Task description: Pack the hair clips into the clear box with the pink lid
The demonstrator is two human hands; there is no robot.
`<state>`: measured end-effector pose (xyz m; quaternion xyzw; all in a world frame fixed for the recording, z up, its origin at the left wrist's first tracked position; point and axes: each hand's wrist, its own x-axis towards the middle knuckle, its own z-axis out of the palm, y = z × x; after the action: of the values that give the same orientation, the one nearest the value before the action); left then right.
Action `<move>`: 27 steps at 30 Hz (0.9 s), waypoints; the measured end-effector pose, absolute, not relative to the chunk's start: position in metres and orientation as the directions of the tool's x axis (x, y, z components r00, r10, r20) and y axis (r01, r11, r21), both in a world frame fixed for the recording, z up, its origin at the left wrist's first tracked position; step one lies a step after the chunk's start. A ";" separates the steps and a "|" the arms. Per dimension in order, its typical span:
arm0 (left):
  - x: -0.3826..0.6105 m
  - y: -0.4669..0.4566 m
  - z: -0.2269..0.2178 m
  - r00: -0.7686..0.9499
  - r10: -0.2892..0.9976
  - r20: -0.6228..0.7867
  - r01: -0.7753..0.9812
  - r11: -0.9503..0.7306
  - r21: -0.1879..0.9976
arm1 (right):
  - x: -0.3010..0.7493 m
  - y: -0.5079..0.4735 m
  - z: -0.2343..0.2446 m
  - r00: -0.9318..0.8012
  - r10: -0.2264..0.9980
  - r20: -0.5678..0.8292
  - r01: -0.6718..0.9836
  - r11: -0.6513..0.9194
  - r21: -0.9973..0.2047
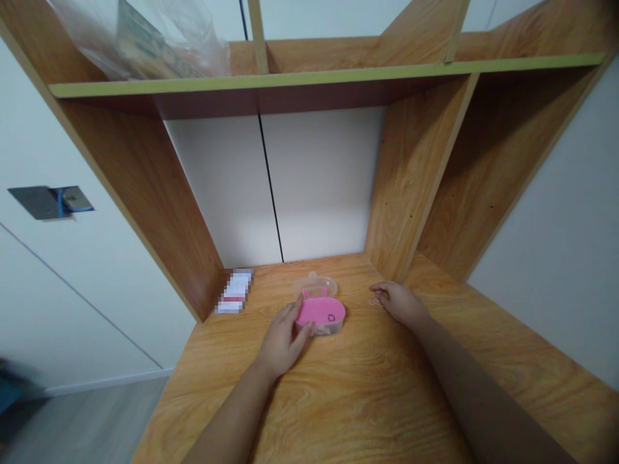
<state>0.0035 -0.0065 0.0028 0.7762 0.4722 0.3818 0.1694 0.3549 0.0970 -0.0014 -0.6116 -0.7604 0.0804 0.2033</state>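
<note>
A small oval box (333,328) with clear sides and a pink inner tray stands on the desk, its clear lid (325,285) hinged back. One small dark ring (331,318) lies on the pink tray. My left hand (283,338) grips the box's left side, thumb at the front and fingers behind. To the right of the box, my right hand (399,303) is low over the desk with its fingers curled together at a few thin pale elastic bands (374,301). Exactly how many bands the fingertips pinch is too small to tell.
A flat blurred card or packet (235,291) lies at the desk's back left. Wooden side panels (416,167) and a shelf (309,80) enclose the wooden desk (338,399). A plastic bag (164,45) sits on the shelf. An open wall socket (60,201) is at left.
</note>
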 end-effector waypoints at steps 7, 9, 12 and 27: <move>0.004 -0.007 0.005 0.259 0.865 0.430 0.609 -0.492 0.622 | 0.351 0.091 0.011 -0.139 0.948 0.287 0.876 0.253 -0.411; 0.004 -0.008 0.006 0.262 0.867 0.424 0.606 -0.490 0.627 | 0.352 0.088 0.017 -0.138 0.947 0.289 0.871 0.255 -0.421; 0.004 -0.008 0.006 0.261 0.865 0.429 0.604 -0.493 0.626 | 0.356 0.085 0.023 -0.183 0.960 0.211 0.837 0.265 -0.478; 0.004 -0.006 0.005 0.269 0.852 0.449 0.602 -0.513 0.612 | 0.377 0.066 0.034 -0.457 0.822 -0.339 0.612 0.015 -0.790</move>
<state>0.0035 -0.0064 0.0048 0.7797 0.4662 0.3852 0.1623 0.3765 0.0660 0.0339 -0.5096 -0.7039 0.4827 0.1087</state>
